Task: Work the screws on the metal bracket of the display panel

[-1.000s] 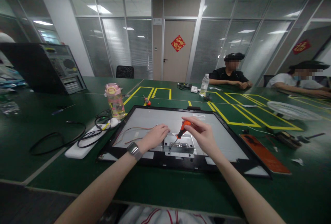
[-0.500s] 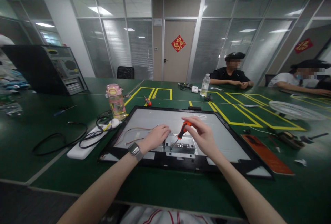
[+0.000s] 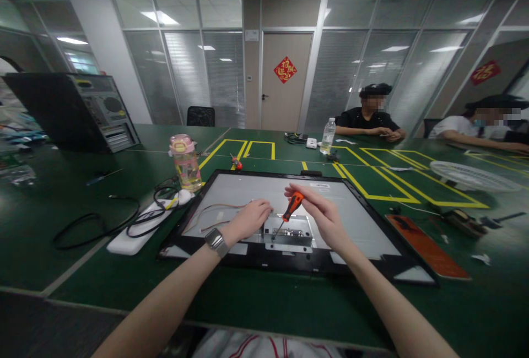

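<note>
A flat display panel (image 3: 359,226) with a black frame lies back side up on the green table. A silvery metal bracket (image 3: 289,245) sits at its near middle. My right hand (image 3: 324,215) has its fingers stretched along the orange and black handle of a screwdriver (image 3: 292,207), which rests against the palm side. The screwdriver's shaft slants down left, its tip at the bracket's left part. My left hand (image 3: 252,219) lies at the bracket's upper left corner, its fingers together and bent over the edge; their tips are partly hidden. Thin wires (image 3: 210,207) run left of it.
Left of the panel stand a pink-lidded bottle (image 3: 184,162) and a white power strip (image 3: 138,231) with black cable. A computer case (image 3: 70,113) is farther left. An orange-red board (image 3: 425,245) lies right. Beyond are a water bottle (image 3: 328,136) and two seated people.
My right hand's fingers have straightened and shifted slightly left along the screwdriver handle. My left hand stays in place at the bracket.
</note>
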